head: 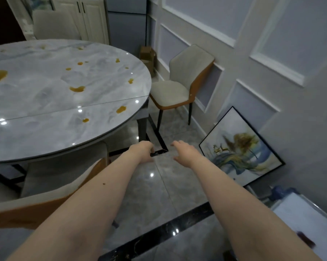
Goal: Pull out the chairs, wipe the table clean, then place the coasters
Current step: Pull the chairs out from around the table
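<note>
A round grey marble table fills the left of the view, dotted with several orange-yellow spills. A beige chair with an orange back stands pulled out by the right wall. Another such chair is tucked at the table's near edge, below my left arm. A third chair sits at the far side. My left hand and right hand reach forward over the floor, fingers relaxed, holding nothing. No coasters or cloth are in view.
A framed painting leans against the right wall on the floor. A cardboard box sits in the far corner. A white board lies at the lower right. Glossy grey floor tiles stretch between table and wall.
</note>
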The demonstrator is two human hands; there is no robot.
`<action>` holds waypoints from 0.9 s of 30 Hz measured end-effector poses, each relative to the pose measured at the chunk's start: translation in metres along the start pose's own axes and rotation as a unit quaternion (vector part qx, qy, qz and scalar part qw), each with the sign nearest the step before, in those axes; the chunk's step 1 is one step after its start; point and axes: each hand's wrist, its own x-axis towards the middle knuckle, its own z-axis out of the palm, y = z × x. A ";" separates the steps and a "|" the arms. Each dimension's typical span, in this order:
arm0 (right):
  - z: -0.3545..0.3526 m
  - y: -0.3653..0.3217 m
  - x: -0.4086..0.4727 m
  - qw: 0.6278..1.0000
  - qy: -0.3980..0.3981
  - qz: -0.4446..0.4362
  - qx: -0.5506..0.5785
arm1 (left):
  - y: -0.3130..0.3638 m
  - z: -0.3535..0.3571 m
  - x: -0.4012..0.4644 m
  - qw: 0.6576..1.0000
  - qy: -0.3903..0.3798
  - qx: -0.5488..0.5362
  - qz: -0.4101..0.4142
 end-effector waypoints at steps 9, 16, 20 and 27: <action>-0.038 0.119 0.073 0.998 0.008 0.059 0.002 | 0.074 -0.032 0.134 0.998 0.018 -0.022 0.048; -0.089 0.186 0.180 0.997 0.008 0.077 -0.002 | 0.093 -0.085 0.270 0.997 0.016 -0.044 0.055; -0.128 0.221 0.238 0.996 0.028 0.087 -0.001 | 0.106 -0.124 0.346 0.998 0.016 -0.029 0.061; -0.166 0.291 0.325 0.995 0.022 0.098 -0.009 | 0.133 -0.161 0.464 0.997 -0.005 -0.006 0.075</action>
